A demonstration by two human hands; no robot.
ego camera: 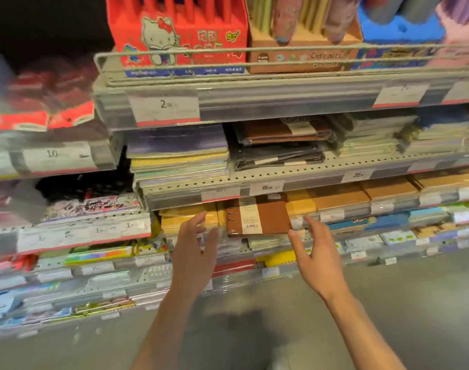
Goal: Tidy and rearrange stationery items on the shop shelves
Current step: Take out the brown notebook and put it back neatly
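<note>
Both hands up and empty: left hand [193, 245] and right hand [312, 249] spread with loose fingers, flanking the brown ring notebook [257, 217], close to it but gripping nothing. It lies askew on the yellow stack [186, 218]; straightening looks unfinished. Beyond, the upper brown notebook [281, 130] sits tilted too.

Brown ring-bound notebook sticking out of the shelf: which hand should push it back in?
Right, probably. The right hand is open with its thumb near the brown notebook at its front right corner; the left hand, also open, reaches toward the yellow stack beside it.
</note>
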